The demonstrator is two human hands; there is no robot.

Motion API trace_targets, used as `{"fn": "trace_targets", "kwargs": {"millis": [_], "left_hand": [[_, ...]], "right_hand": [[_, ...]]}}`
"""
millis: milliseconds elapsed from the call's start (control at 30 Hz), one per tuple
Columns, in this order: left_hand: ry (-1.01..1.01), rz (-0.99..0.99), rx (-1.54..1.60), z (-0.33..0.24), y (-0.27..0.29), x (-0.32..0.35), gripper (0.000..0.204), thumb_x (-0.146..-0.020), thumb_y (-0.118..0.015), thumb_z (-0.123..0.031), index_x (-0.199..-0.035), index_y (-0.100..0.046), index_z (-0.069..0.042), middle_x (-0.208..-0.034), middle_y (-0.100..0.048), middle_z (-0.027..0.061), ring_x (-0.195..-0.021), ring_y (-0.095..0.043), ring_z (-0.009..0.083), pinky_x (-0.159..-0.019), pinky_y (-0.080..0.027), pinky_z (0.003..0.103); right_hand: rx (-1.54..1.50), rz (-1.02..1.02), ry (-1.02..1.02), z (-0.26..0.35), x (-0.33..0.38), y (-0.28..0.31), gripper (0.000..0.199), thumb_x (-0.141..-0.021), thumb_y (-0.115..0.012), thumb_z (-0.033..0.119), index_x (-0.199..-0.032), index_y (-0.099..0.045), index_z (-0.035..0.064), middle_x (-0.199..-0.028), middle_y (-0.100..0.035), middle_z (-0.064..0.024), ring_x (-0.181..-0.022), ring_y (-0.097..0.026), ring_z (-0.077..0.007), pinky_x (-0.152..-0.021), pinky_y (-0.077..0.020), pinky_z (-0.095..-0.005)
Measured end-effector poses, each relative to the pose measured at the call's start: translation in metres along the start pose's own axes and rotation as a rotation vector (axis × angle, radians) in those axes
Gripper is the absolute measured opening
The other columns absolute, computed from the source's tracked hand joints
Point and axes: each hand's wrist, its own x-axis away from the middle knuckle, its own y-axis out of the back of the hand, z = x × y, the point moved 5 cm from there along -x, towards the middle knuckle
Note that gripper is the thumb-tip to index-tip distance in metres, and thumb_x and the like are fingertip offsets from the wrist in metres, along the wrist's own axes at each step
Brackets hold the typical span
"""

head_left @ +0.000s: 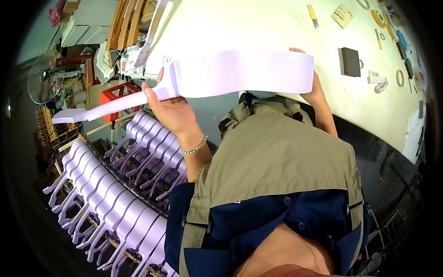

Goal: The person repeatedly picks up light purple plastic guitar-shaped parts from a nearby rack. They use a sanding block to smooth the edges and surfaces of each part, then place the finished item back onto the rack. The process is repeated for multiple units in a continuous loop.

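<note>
1. Head view, background: workshop, with a pale worktable (263,25) across the top. At upper left, a round fan (44,74), a white box (87,31) and several brown wooden pieces (127,25); lower down, a red stool (110,100).
2. Head view, tabletop, right part: yellow-handled tool (313,16), yellowish packet (342,16), dark rectangular block (350,62), crumpled white piece (379,83). Rolls of tape and smaller items lie along the far right side.
3. Head view, lower left: two rows of lilac instruments (115,201), closely spaced, with a dark rail (110,167) between the rows.
4. Head view, piece in hand: one lilac guitar-shaped instrument (244,71), held in front of the person near the table's edge. Curved side wall faces the camera; neck points left, headstock at far left. Contact with the table: cannot tell.
5. Left hand (173,113): grasping the neck close to where it joins the body. Thumb on the near side, a fingertip showing beyond; remaining fingers partly hidden. Beaded bracelet (196,147) at the wrist.
6. Right hand (314,88): gripping the body's right end, fingertips visible above the upper edge; the rest of the fingers are hidden behind it.
7. Clothing: olive apron (281,157) over a navy shirt (272,214).
</note>
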Motion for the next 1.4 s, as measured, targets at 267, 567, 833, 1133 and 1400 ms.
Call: {"fn": "trace_targets", "kwargs": {"millis": [267, 567, 833, 1133, 1400], "left_hand": [[0.224, -0.065, 0.218, 0.056, 0.072, -0.041, 0.050, -0.093, -0.043, -0.040, -0.119, -0.046, 0.002, -0.116, -0.055, 0.0160, -0.109, -0.053, 0.0275, -0.094, -0.045, 0.041], [0.446, 0.181, 0.071, 0.128, 0.142, -0.050, 0.042, -0.092, -0.045, -0.031, -0.119, -0.050, 0.002, -0.116, -0.057, 0.0165, -0.106, -0.056, 0.0289, -0.092, -0.046, 0.043], [0.574, 0.077, 0.115, 0.135, 0.135, -0.031, 0.038, -0.091, -0.047, -0.026, -0.116, -0.052, 0.002, -0.114, -0.058, 0.0166, -0.102, -0.058, 0.0290, -0.091, -0.048, 0.045], [0.314, -0.059, 0.458, 0.080, 0.083, -0.057, 0.033, -0.083, -0.067, -0.025, -0.107, -0.054, -0.007, -0.074, -0.058, 0.0008, -0.074, -0.058, 0.0118, -0.085, -0.051, 0.037], [0.044, 0.087, 0.246, 0.040, 0.043, -0.042, 0.030, -0.085, -0.065, -0.022, -0.110, -0.051, -0.012, -0.074, -0.053, -0.0015, -0.070, -0.054, 0.0113, -0.084, -0.051, 0.036]], "right_hand": [[0.274, -0.005, 0.164, 0.075, 0.006, 0.006, 0.090, -0.057, -0.081, 0.013, -0.136, -0.038, 0.0127, -0.127, -0.053, -0.0090, -0.125, -0.042, -0.0301, -0.106, -0.0267, -0.0475], [-0.134, 0.257, 0.351, 0.116, 0.016, -0.026, 0.126, -0.041, -0.088, 0.041, -0.144, -0.020, 0.0127, -0.135, -0.044, -0.0139, -0.126, -0.042, -0.0295, -0.109, -0.0210, -0.0498], [0.258, 0.018, 0.577, 0.102, 0.006, -0.011, 0.075, -0.076, -0.060, 0.060, -0.134, -0.048, 0.0143, -0.145, -0.028, -0.0169, -0.137, -0.019, -0.0343, -0.110, -0.0069, -0.0544], [-0.355, 0.116, 0.112, -0.006, -0.004, -0.022, 0.120, -0.055, -0.086, 0.038, -0.146, -0.015, 0.0076, -0.149, -0.021, -0.0148, -0.137, -0.023, -0.0284, -0.109, -0.0241, -0.0412], [-0.359, 0.078, 0.127, -0.024, 0.002, -0.021, 0.117, -0.052, -0.088, 0.015, -0.145, -0.017, 0.0070, -0.150, -0.020, -0.0129, -0.137, -0.023, -0.0256, -0.110, -0.0248, -0.0382]]}}
